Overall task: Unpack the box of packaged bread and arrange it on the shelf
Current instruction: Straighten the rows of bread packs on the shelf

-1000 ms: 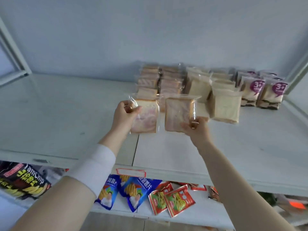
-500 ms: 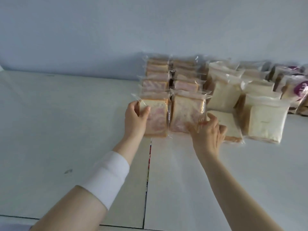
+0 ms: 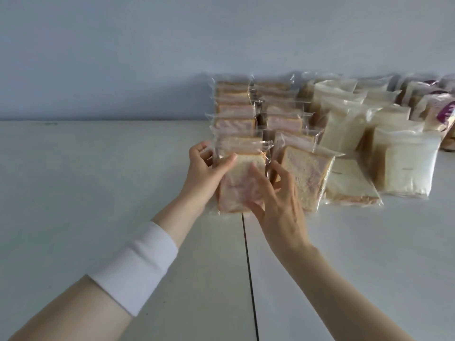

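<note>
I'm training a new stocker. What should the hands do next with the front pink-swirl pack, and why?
Probably press the pink-swirl pack back, upright against its row. The left hand pinches its top corner, the right hand touches its front, and it stands at the row's front, seemingly not yet snug.

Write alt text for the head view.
The left hand grips a pink-swirl bread pack standing at the front of its row on a white shelf, the right hand touching its face. Plain white packs and purple-labelled packs stand to the right.
</note>
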Tool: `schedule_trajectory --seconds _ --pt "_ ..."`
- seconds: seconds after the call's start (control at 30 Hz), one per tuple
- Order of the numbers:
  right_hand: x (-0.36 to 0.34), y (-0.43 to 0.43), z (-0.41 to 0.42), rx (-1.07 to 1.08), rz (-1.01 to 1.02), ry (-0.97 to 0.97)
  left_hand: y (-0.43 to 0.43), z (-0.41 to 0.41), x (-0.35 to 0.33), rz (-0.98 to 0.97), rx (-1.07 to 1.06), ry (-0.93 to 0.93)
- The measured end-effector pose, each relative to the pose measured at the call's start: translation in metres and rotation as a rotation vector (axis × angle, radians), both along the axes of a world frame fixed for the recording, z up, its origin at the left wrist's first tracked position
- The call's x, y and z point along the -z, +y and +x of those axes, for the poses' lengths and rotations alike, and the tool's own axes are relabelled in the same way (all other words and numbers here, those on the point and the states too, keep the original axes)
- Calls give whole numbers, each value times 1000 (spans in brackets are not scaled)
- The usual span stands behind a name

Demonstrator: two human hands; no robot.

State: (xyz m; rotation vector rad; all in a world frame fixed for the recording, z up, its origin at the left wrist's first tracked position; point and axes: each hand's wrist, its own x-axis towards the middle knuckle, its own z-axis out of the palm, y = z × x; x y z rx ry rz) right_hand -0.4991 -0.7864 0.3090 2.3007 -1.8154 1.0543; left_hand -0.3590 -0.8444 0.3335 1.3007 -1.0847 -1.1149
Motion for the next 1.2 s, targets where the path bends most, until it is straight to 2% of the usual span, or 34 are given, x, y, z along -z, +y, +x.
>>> schedule_trajectory --seconds 0.23,0.33,0.43,0.5,0.6,0.67,0.77,0.87,1.0,1.13,1.2 --pt "-3 -10 16 102 41 -91 -17 22 -7 -229 200 -137" --pt "-7 -17 25 174 164 -188 -26 28 -7 -255 254 -155" --pt "-6 -22 28 196 243 -155 -29 28 -7 -244 193 -180" --pt "-7 -24 28 201 276 -127 -34 25 -11 -128 125 -107" --pt "-9 -27 28 219 285 -89 -47 22 -11 35 183 104" --pt "-11 -31 28 241 296 -68 -55 21 -10 39 201 162" --pt "-14 -43 31 283 312 -46 -59 18 -11 -53 134 171" --pt "-18 -57 33 308 311 -58 -63 14 -16 -150 129 160" --pt "-18 -62 32 334 301 -47 -77 15 -25 -86 151 121" --pt "-14 -61 32 325 279 -40 -91 16 -45 -47 63 92" --pt "-16 -61 32 323 283 -44 -94 10 -53 -129 89 -82"
